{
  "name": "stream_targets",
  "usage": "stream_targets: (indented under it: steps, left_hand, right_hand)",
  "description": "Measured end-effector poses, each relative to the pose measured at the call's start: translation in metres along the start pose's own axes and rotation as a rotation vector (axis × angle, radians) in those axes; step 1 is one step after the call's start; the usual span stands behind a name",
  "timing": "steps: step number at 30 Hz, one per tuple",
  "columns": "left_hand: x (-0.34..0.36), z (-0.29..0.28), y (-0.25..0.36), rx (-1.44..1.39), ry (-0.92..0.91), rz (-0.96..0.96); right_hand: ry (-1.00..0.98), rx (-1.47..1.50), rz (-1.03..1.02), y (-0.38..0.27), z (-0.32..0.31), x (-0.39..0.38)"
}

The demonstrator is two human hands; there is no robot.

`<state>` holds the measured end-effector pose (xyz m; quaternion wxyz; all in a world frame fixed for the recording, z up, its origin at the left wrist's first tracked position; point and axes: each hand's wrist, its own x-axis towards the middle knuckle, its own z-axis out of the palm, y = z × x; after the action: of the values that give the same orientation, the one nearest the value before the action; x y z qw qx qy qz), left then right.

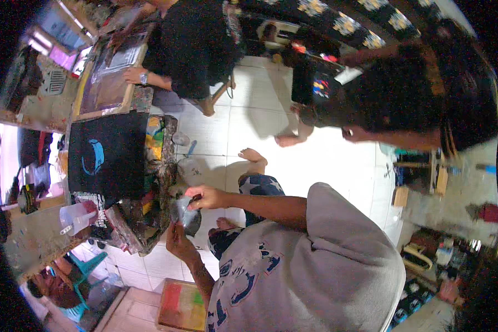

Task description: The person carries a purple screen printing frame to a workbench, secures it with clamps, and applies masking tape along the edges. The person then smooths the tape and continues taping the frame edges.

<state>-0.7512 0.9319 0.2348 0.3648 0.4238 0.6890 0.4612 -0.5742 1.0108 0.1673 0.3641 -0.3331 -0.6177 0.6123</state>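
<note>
My right hand point(203, 198) is closed on a small shiny, grey translucent piece point(187, 214) that looks like plastic; its exact kind cannot be made out. My left hand point(181, 243) is just below, fingertips drawn together at the piece's lower edge. Both hands are beside the worktable's paint-crusted edge point(166, 205). Black cloth point(108, 157) with a blue curved print lies flat on the table to the left. Near its front corner stands a translucent plastic cup point(76, 218).
A person in black point(196, 50) rests a watch-wearing hand on a wooden-framed screen point(108, 77). Another person point(393, 94) bends at the right, near black cloth with a colourful print point(321, 87). A red, yellow and green stained frame point(181, 304) lies on the white tiled floor point(321, 160).
</note>
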Motion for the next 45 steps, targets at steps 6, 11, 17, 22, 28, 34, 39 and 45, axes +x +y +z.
stream_targets:
  steps: [6,11,17,22,28,34,39,45]
  left_hand:
    - [-0.051,-0.035,0.006,0.239,-0.304,0.143]
    - [-0.117,-0.020,0.047,0.070,-0.518,0.086]
    - [-0.189,-0.012,0.088,0.207,-0.388,0.153]
    - [-0.246,-0.070,0.066,-0.224,-0.167,-0.181]
    - [-0.289,-0.193,0.026,-0.559,0.217,-0.309]
    - [-0.334,-0.324,-0.062,-0.402,0.580,-0.393]
    - [-0.346,-0.466,-0.113,-0.171,0.887,-0.393]
    - [-0.333,-0.627,-0.159,-0.117,0.989,-0.593]
  right_hand:
    - [0.463,0.431,0.283,-0.038,0.069,-0.113]
    - [0.540,0.271,0.378,-0.083,0.072,-0.210]
    - [0.544,0.235,0.356,-0.141,0.051,-0.266]
    - [0.299,-0.035,0.340,-0.143,0.089,-0.267]
    - [-0.059,-0.071,0.201,-0.169,0.214,-0.212]
    - [-0.485,0.016,0.334,-0.088,0.383,-0.169]
    - [-0.819,-0.236,0.299,-0.036,0.535,-0.109]
    - [-0.862,-0.654,0.275,0.030,0.576,-0.035]
